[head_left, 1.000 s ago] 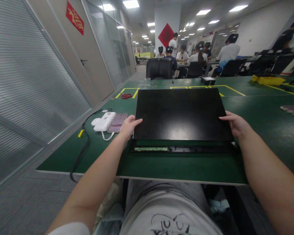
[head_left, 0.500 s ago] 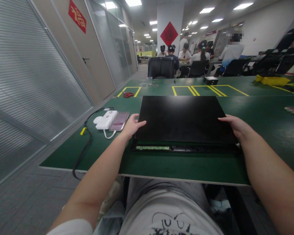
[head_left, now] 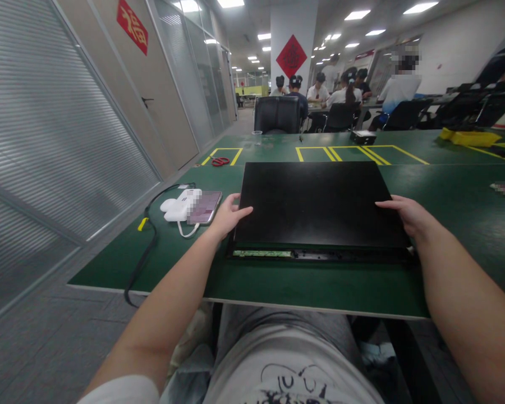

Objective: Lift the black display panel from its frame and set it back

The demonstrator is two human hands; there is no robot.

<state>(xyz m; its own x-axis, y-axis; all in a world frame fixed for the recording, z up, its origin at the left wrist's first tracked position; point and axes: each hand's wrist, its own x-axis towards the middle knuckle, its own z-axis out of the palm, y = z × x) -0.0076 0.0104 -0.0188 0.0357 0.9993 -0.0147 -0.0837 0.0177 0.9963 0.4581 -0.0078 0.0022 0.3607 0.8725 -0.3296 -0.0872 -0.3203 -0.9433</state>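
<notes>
A flat black screen panel [head_left: 315,207] lies tilted above a dark frame on the green table. My left hand [head_left: 229,217] grips the panel's left edge, thumb on top and fingers round the side. On the opposite edge, my right hand [head_left: 410,216] holds the panel the same way, its lower fingers hidden. Along the near side, the frame's bottom strip [head_left: 353,256] shows past the panel. A narrow green circuit board [head_left: 261,253] sits in the left half of that strip.
Left of the panel are a phone [head_left: 210,206], a white device [head_left: 180,209] and a black cable [head_left: 151,241]. Red-handled scissors [head_left: 220,161], a clear cup [head_left: 257,137], a small black box [head_left: 362,137] and a yellow object [head_left: 469,137] lie farther back. Several people sit beyond the green table [head_left: 311,289].
The panel has shifted very slightly, its near edge a little closer to the frame strip. Both hands keep their hold at the two sides.
</notes>
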